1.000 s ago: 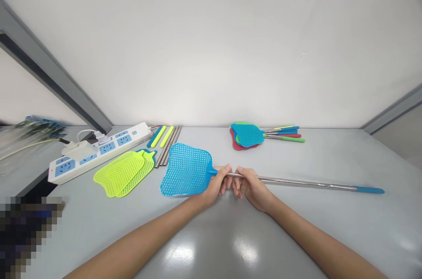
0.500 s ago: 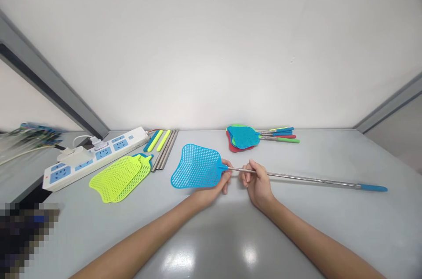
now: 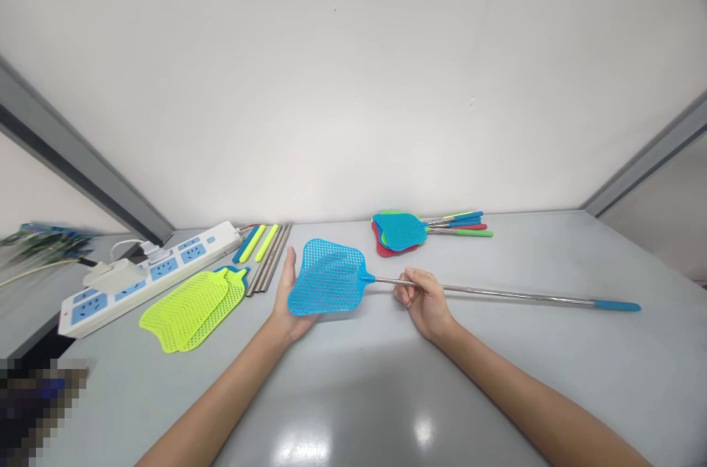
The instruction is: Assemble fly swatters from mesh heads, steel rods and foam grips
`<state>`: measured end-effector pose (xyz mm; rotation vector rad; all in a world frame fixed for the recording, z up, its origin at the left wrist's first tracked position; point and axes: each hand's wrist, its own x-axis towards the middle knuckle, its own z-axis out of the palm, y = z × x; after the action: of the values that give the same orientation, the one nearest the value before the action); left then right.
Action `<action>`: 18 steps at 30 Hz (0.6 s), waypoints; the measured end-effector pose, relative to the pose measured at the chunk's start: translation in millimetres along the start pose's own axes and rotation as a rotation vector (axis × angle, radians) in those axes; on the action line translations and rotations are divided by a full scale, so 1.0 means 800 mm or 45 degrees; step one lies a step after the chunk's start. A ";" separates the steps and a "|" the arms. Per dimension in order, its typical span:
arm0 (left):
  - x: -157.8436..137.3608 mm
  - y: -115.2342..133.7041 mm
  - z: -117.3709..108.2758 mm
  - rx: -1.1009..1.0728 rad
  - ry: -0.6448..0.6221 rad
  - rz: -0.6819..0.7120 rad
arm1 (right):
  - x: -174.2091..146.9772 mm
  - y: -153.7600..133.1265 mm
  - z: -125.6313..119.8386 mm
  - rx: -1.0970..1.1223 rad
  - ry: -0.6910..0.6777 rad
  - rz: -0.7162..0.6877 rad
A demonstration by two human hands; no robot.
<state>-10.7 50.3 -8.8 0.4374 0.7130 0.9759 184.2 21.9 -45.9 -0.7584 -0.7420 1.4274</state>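
A blue fly swatter (image 3: 328,279) with a long extended metal rod lies across my view, its blue grip out at the right. My right hand (image 3: 424,301) is closed around the rod, a short way from the swatter's head. Behind the perforated head, my left hand (image 3: 290,301) is spread flat, thumb up along the head's left edge; its fingers show only through the holes. Whether the palm touches the head I cannot tell. Left of my left hand lie yellow swatter heads (image 3: 185,309), with a darker blue one partly under them.
A white power strip (image 3: 152,275) with plugs and cables runs along the left. Beside it lie yellow and blue grips (image 3: 266,243) and several metal rods (image 3: 269,261). Several assembled swatters (image 3: 403,231) are piled near the wall. A grey frame post (image 3: 82,154) stands at left.
My left hand has left the neck of the swatter and moved left, opening out behind its head. My right hand still holds the rod. The view has shifted slightly.
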 end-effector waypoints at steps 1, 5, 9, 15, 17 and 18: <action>-0.003 0.007 0.001 0.030 0.017 -0.054 | 0.000 0.001 -0.001 -0.010 -0.009 0.000; -0.019 0.026 -0.001 0.289 0.021 -0.123 | 0.004 0.001 -0.004 -0.032 -0.052 0.047; -0.037 0.033 -0.012 0.504 -0.108 -0.282 | 0.009 -0.002 -0.004 -0.084 -0.124 0.204; -0.043 0.026 -0.007 0.458 0.033 -0.257 | 0.005 -0.004 -0.003 -0.281 -0.340 0.184; -0.042 0.021 -0.004 0.460 0.088 -0.228 | 0.003 -0.005 -0.002 -0.345 -0.411 0.179; -0.041 0.018 -0.003 0.469 0.109 -0.216 | 0.002 -0.006 -0.002 -0.369 -0.437 0.184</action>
<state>-33.1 29.4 10.0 0.6474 0.9974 0.7062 188.2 23.8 -43.2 -0.8094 -1.1977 1.6229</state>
